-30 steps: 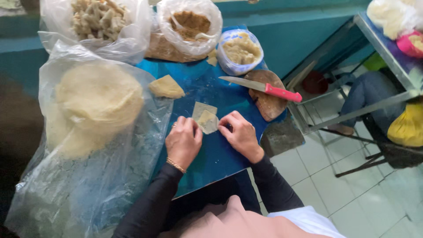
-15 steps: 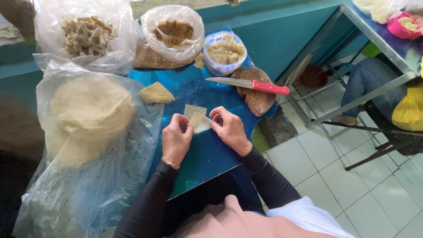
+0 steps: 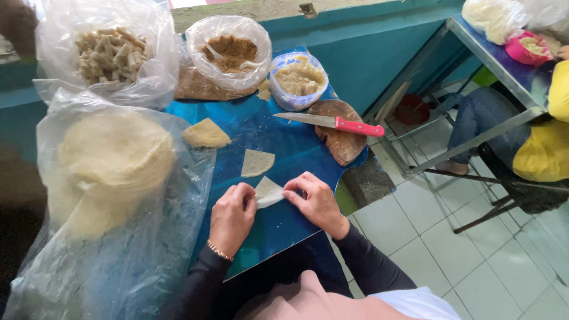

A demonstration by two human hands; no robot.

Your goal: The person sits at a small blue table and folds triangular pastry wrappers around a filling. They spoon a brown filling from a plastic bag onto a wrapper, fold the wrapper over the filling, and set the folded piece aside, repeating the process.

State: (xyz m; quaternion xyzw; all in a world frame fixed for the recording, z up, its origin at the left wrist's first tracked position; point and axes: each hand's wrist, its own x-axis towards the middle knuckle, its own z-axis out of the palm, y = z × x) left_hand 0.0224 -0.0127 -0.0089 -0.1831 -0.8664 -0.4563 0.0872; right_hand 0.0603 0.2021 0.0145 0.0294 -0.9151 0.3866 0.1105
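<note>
My left hand (image 3: 231,216) and my right hand (image 3: 314,200) both pinch a thin pale wrapper piece (image 3: 268,192) on the blue table (image 3: 278,228), one hand at each side of it. A second wedge-shaped wrapper (image 3: 256,162) lies flat just beyond my hands. A third, yellower wedge (image 3: 205,134) lies farther back to the left. A knife with a red handle (image 3: 335,122) rests across a round wooden board (image 3: 342,139) at the table's right edge.
A big clear bag with a stack of round wrappers (image 3: 109,169) fills the left. At the back stand a bag of folded pieces (image 3: 109,50), a bag of brown filling (image 3: 228,53) and a tub of pale paste (image 3: 299,77). Another person (image 3: 536,133) sits at a metal table (image 3: 504,71), right.
The single wrapper between my hands now shows as two pieces: one left lying on the table, the other drawn nearer to me between my fingers. The view has shifted slightly.
</note>
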